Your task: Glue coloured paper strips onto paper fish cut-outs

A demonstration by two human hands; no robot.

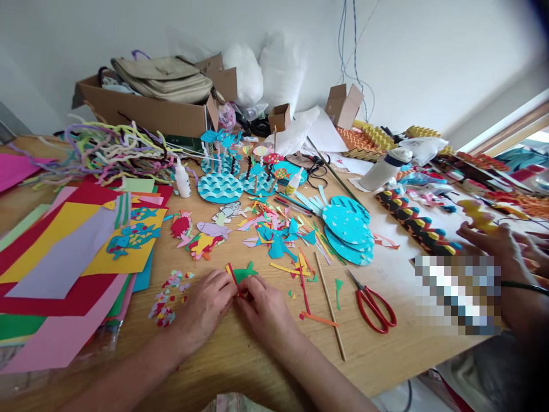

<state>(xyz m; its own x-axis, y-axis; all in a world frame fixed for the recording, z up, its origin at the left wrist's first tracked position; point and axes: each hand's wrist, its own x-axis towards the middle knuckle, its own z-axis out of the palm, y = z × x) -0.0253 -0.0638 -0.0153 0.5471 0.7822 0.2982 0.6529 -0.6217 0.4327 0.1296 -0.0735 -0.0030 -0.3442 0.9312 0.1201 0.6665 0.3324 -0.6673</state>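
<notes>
Close together at the front of the table, my left hand [212, 300] and my right hand [270, 306] are both closed, fingertips meeting over a green paper fish [245, 272]. A narrow red paper strip [232, 273] crosses the fish, and its lower end runs in between my fingers. My left fingers press at the fish's left edge; my right thumb and finger pinch near the strip's lower end. The fingers hide part of both. Small coloured paper dots [165, 306] lie left of my left hand. To the right rest a wooden stick [329, 306] and red-handled scissors [375, 309].
Coloured paper sheets [47, 274] are stacked at left, below a heap of pipe cleaners [124, 151]. Paper scraps [274, 234], blue discs [349, 229] and glue bottles [182, 180] fill the middle. A white bottle [384, 169] stands behind. Another person's hand [497, 243] is at right.
</notes>
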